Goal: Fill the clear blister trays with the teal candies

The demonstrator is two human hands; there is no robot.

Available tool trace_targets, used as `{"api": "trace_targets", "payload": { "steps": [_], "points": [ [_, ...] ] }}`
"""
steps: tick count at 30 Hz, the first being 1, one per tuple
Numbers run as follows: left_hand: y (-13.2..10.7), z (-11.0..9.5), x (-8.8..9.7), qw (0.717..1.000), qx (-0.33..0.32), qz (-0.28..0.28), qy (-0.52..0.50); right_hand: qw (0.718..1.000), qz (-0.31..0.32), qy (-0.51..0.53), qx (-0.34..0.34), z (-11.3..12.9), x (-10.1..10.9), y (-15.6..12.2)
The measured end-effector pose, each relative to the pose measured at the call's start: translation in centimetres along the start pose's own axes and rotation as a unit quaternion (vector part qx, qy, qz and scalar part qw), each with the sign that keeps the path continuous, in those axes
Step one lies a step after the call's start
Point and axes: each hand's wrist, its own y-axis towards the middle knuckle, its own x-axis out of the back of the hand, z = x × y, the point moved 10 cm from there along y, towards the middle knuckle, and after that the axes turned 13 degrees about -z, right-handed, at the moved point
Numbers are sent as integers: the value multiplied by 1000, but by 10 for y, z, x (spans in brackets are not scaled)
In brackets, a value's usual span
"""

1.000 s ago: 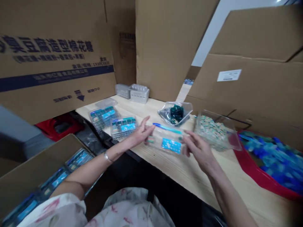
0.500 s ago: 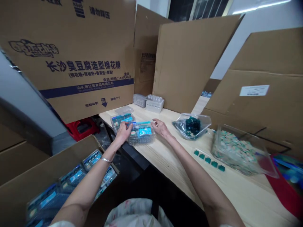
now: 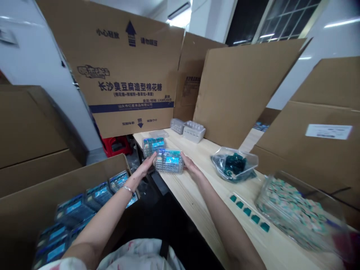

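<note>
Head view, left hand (image 3: pixel 144 167) and right hand (image 3: pixel 192 167) clamped on clear plastic pack (image 3: pixel 161 165), blue card (image 3: pixel 172 160) inside

Here we go, our view had swung upward, and the dark barred window (image 3: pixel 287 18) now stood high on the right. Down at the work, our left hand (image 3: pixel 143 167) had gone from spread fingers to pressing one end of the clear plastic pack (image 3: pixel 169 161), while our right hand (image 3: pixel 191 167) had closed in on the other end. That pack had left its spot further along the pine table (image 3: pixel 191 202) and now sat just beside the second pack (image 3: pixel 153 147). And look, where it lay before, a row of teal cubes (image 3: pixel 247 212) had come into sight!
</note>
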Motion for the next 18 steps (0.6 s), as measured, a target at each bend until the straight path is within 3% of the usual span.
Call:
{"api": "trace_targets", "payload": {
  "steps": [4, 10, 13, 18],
  "points": [
    [-21, 13, -11, 995, 75, 14, -57, 997, -31, 61, -23, -10, -1, -4],
    [-55, 10, -6, 994, 63, 2, -88, 985, -51, 158, -42, -16, -5, -31],
    [-60, -15, 7, 995, 36, -2, -91, 981, -46, 186, -21, 7, -16, -37],
    [-36, -94, 45, 994, -40, -26, -97, 985, -33, 167, 30, 89, -45, -5]
  ]
}}
